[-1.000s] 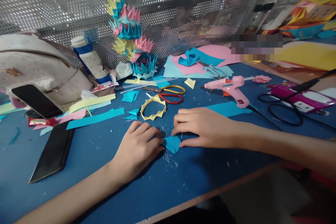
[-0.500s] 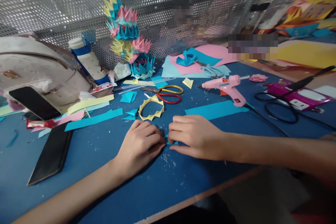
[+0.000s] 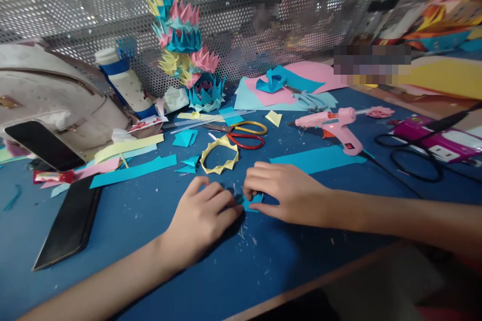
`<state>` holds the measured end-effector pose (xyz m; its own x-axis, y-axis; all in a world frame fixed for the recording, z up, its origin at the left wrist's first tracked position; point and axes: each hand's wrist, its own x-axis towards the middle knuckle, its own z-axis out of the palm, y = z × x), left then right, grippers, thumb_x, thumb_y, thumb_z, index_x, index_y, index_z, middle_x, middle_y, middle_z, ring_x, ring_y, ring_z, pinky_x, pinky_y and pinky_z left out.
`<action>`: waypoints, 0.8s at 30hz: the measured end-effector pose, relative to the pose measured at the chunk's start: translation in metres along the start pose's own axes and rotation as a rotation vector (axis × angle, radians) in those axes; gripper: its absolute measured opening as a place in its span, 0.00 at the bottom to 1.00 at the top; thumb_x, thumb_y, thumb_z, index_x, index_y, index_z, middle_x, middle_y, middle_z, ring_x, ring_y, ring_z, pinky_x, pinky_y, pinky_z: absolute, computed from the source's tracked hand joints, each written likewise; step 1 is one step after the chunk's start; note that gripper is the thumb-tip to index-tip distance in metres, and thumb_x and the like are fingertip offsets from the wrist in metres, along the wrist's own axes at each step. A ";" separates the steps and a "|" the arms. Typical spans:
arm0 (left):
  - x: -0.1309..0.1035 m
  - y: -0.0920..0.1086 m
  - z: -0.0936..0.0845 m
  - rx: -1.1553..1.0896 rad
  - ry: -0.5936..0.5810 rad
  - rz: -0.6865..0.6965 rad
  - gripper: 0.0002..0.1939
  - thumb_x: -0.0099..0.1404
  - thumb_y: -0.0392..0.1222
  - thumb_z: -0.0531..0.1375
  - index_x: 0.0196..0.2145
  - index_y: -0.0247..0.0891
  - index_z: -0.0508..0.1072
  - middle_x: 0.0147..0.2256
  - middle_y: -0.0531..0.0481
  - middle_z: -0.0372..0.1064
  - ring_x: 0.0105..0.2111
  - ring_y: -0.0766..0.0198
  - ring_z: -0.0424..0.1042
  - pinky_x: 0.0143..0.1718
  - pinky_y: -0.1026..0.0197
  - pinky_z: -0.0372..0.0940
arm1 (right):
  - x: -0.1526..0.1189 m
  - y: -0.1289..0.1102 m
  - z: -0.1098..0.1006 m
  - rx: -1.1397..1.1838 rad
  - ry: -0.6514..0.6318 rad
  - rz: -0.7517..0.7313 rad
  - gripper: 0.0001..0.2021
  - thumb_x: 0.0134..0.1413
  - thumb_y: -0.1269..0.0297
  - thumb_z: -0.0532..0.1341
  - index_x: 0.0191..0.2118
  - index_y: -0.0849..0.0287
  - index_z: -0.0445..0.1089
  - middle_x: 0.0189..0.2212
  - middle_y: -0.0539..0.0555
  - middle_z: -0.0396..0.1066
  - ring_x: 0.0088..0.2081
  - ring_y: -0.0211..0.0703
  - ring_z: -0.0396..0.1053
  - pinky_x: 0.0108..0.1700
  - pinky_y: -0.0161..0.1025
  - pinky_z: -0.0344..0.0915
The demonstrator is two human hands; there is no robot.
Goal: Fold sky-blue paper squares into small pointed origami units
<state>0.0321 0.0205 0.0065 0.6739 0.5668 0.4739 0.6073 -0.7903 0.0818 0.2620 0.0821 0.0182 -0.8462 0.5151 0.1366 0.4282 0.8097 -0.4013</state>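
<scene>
Small blue paper piece (image 3: 246, 205) sits on the table (image 3: 128, 215) between the curled left hand (image 3: 205, 218), at its left end, and the half-spread right hand (image 3: 288, 191) arching over it. Can't tell its long axis or if either's actually gripping.

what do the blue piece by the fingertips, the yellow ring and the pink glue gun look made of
Blue piece: seemingly matte paper, thin and without shine, though partly hidden. Yellow ring: most likely matte folded paper, given its zigzag points. Pink glue gun: probably hard plastic, fairly smooth, judging by its rounded, moulded-looking body.
</scene>
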 end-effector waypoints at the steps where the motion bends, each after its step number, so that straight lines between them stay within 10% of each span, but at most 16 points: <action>1: -0.001 0.003 -0.002 0.038 -0.009 0.036 0.17 0.78 0.34 0.51 0.37 0.36 0.78 0.32 0.51 0.75 0.33 0.61 0.70 0.43 0.52 0.55 | -0.001 0.003 -0.001 0.013 0.005 -0.016 0.05 0.59 0.67 0.67 0.37 0.58 0.70 0.36 0.50 0.71 0.38 0.42 0.63 0.39 0.38 0.55; 9: -0.012 0.013 -0.008 0.160 -0.129 0.116 0.18 0.77 0.31 0.46 0.52 0.27 0.74 0.53 0.43 0.73 0.51 0.54 0.69 0.59 0.49 0.51 | -0.009 0.025 -0.016 0.189 -0.042 -0.093 0.07 0.63 0.59 0.65 0.42 0.57 0.73 0.40 0.51 0.74 0.43 0.42 0.67 0.43 0.38 0.59; 24: -0.018 0.009 -0.010 -0.011 -0.271 0.032 0.22 0.77 0.42 0.51 0.64 0.33 0.64 0.58 0.46 0.68 0.57 0.56 0.64 0.70 0.47 0.29 | -0.010 0.031 -0.003 0.123 0.098 -0.258 0.08 0.68 0.63 0.60 0.41 0.56 0.77 0.34 0.51 0.73 0.36 0.38 0.65 0.38 0.36 0.57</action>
<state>0.0216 0.0005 0.0072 0.7814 0.5821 0.2247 0.5803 -0.8104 0.0813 0.2843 0.1031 0.0067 -0.8850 0.3259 0.3325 0.1559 0.8803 -0.4481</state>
